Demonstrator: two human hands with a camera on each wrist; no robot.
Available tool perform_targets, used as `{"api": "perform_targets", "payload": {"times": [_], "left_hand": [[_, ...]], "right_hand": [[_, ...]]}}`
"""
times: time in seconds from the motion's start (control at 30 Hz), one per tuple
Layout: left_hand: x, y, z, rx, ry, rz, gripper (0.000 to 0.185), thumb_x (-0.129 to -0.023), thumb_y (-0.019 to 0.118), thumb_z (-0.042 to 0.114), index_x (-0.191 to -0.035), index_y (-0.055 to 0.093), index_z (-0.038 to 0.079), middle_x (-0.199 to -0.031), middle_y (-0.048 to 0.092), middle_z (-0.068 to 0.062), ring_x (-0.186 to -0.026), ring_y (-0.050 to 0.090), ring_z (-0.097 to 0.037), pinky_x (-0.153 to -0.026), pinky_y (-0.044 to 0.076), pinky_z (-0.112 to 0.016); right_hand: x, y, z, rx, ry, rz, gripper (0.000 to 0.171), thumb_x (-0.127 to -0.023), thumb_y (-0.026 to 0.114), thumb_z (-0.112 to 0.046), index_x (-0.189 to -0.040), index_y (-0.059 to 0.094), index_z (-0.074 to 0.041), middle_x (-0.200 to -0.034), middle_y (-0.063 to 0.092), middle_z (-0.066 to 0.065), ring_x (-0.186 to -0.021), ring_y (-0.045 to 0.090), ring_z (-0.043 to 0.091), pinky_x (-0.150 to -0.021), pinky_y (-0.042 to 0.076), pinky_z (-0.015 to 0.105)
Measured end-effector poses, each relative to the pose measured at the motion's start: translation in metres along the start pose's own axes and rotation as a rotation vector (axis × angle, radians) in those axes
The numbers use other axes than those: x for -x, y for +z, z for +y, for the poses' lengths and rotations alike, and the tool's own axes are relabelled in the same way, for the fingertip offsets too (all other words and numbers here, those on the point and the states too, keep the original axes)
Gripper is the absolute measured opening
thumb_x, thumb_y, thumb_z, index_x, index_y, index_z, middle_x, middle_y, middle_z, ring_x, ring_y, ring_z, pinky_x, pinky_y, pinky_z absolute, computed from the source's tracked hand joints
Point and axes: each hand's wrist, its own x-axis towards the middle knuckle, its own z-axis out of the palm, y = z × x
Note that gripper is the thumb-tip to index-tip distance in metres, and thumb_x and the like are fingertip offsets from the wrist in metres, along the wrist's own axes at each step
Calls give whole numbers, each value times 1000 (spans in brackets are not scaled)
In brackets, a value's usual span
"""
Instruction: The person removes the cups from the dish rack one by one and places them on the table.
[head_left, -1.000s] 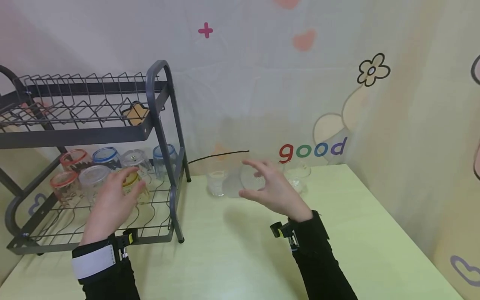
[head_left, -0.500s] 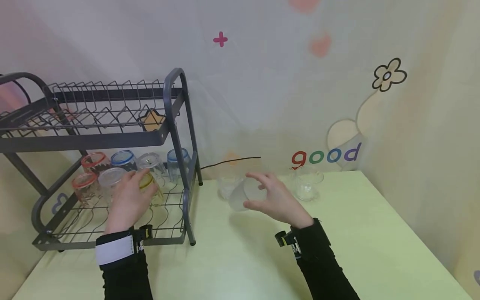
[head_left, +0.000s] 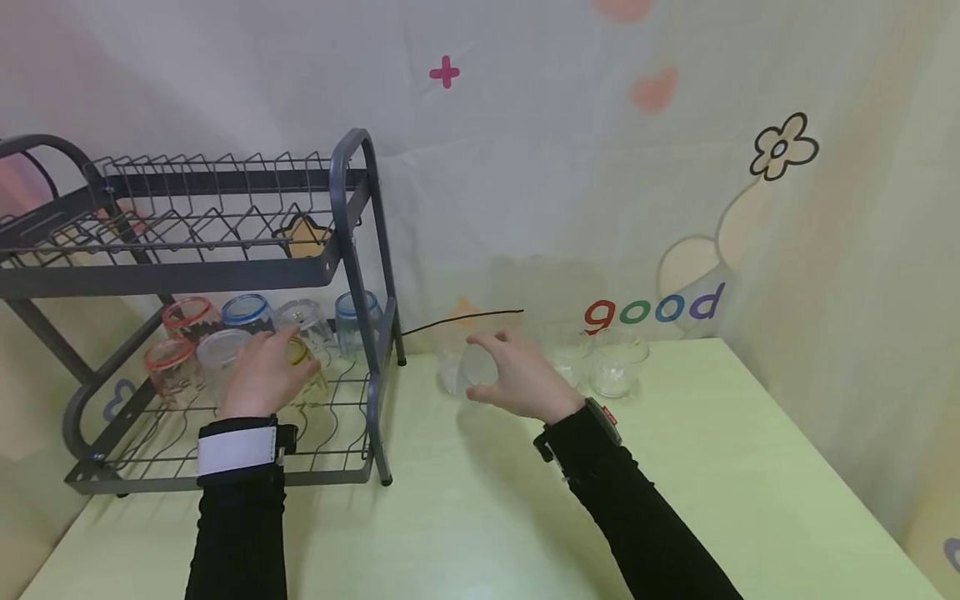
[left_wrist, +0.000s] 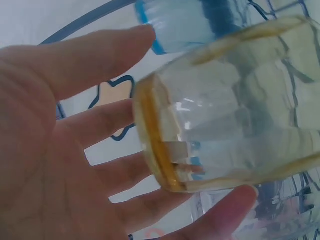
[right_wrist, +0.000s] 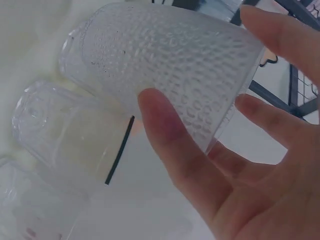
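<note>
My left hand point(head_left: 264, 375) is inside the lower rack shelf, around a clear glass with a yellow ring point(left_wrist: 155, 135). Its fingers are spread and relaxed beside and behind the glass, and the upper digit in the left wrist view stands apart from it. My right hand point(head_left: 521, 377) grips a frosted, bumpy-textured glass point(right_wrist: 175, 65) near the back of the table. One digit lies across the glass's near side, with other fingers along the opposite side. Its wide end faces my palm. In the head view the right hand hides much of this glass.
A grey two-tier wire rack point(head_left: 330, 271) stands at left. Several glasses share its lower shelf, including red-ringed point(head_left: 171, 357) and blue-ringed point(head_left: 247, 310) ones. Clear glasses stand by the back curtain, one point(head_left: 617, 367) at the right. The table's right edge point(head_left: 817, 454) lies beyond.
The view has shifted. My right hand has moved left with the frosted glass. My left hand has come closer in around the yellow-ringed glass, which keeps its place on the shelf.
</note>
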Motion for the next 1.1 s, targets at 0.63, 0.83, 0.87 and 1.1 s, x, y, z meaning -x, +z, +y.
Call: {"api": "perform_targets", "payload": {"times": [0.63, 0.83, 0.87, 1.1], "left_hand": [[-11, 9, -7, -25, -115, -52, 73, -90, 69, 31, -146, 35, -2, -136, 34, -42, -115, 43, -59, -89, 36, -74], [-7, 8, -7, -62, -125, -61, 80, -88, 69, 40, -142, 35, -6, -133, 36, -45, -112, 45, -61, -85, 39, -73], [-7, 8, -7, -70, -129, -63, 81, -88, 69, 42, -142, 34, -7, -133, 36, -45, -111, 46, -61, -85, 40, -72], [-10, 8, -10, -70, -126, -44, 80, -87, 69, 46, -143, 37, -2, -127, 46, -41, -105, 52, -58, -80, 43, -69]], "right_hand": [[-28, 40, -7, 95, 80, -97, 65, -84, 75, -25, -140, 51, -4, -130, 50, 16, -113, 54, 30, -92, 48, 39], [-26, 45, -16, 101, 105, -97, 62, -85, 73, -26, -138, 52, -3, -127, 47, 20, -105, 53, 33, -83, 52, 40], [-26, 45, -18, 106, 116, -97, 62, -85, 73, -26, -138, 52, -3, -127, 47, 19, -104, 53, 34, -82, 52, 40], [-29, 47, -23, 139, 148, -58, 61, -83, 76, -29, -134, 56, -2, -120, 48, 18, -98, 55, 35, -80, 51, 41]]}}
